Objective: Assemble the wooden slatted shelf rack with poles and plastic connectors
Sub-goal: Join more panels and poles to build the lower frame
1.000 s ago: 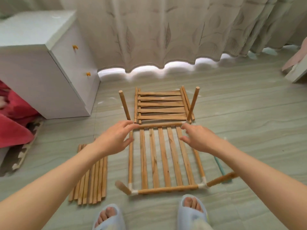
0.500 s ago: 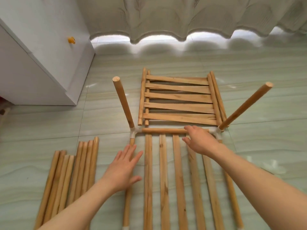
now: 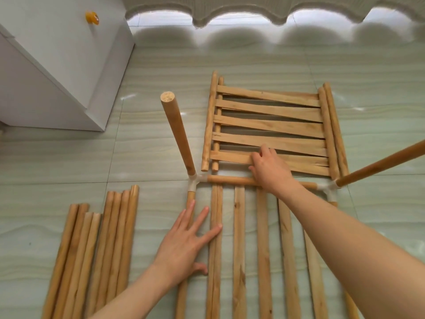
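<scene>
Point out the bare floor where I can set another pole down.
Bare tile lies between the white cabinet and the upright pole, and between the loose poles and the left hand. Far floor under the curtain is bare too. Crowded: the stacked slat panels under the right hand.

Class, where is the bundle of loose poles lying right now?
The loose poles lie on the floor at lower left, beside the left hand.

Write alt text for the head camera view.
A person's right hand grips the nearest slat of a loose slatted panel on the floor, while the left hand lies flat on the half-built shelf frame. Spare poles lie at left.
</scene>
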Motion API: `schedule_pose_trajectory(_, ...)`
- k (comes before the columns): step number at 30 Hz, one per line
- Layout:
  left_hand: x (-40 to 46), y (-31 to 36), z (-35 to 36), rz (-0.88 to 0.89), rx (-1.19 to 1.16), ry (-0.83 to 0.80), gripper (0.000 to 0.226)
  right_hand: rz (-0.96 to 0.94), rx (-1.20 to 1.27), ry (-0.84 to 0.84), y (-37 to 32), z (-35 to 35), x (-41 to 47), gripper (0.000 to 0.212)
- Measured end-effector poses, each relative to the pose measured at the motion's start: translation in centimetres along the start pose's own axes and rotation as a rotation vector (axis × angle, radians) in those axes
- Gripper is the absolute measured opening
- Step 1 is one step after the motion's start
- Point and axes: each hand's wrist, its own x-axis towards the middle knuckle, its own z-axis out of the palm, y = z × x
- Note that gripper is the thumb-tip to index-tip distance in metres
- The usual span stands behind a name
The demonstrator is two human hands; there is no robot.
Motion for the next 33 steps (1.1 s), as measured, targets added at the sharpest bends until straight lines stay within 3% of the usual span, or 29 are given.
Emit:
schedule_pose_trajectory(4,0.2,0.7,-0.7,0.000,-0.057,0.002,0.112,-0.100,-0.040,-0.012,0.9,-0.4,0.8,0.027)
schedule_pose_trajectory(7,0.2,0.7,-0.4,-0.006,-0.074,-0.015,0.096,-0.123,-0.016,-0.034,1.3,-1.8,1.7,0.026)
schedule_pose_trajectory(14,-0.5,0.3,-2.2,0.015,-0.164,-0.026,0.077,-0.119,0.452,0.112,0.3,-8.3,2.7,0.023)
schedule_pose_trajectory(19,-2.1,-0.5,-8.1,-0.042,-0.363,0.136,0.054,-0.108,0.653,0.163,-0.7,-14.8,0.4,0.019)
schedule_pose_trajectory(24,-6.0,-1.8,-16.5,-0.078,-0.512,0.347,0.028,-0.147,0.772,0.357,-1.8,-23.9,-3.1,0.009)
schedule_pose_trajectory(27,-9.2,-2.1,-21.5,-0.234,-0.875,0.602,0.024,-0.211,0.702,0.455,-3.1,-28.8,-7.7,0.019)
schedule_pose_trajectory(29,-12.1,-1.8,-25.6,-0.328,-1.384,0.718,0.023,-0.265,0.634,0.520,-4.1,-30.8,-12.0,0.023)
schedule_pose_trajectory(31,-15.7,-0.8,-29.5,-0.254,-1.855,0.730,0.029,-0.296,0.571,0.555,-5.0,-31.6,-16.8,0.025)
schedule_pose_trajectory(33,-19.6,0.7,-32.1,-0.113,-2.103,0.686,0.040,-0.294,0.515,0.570,-5.4,-31.3,-21.4,0.028)
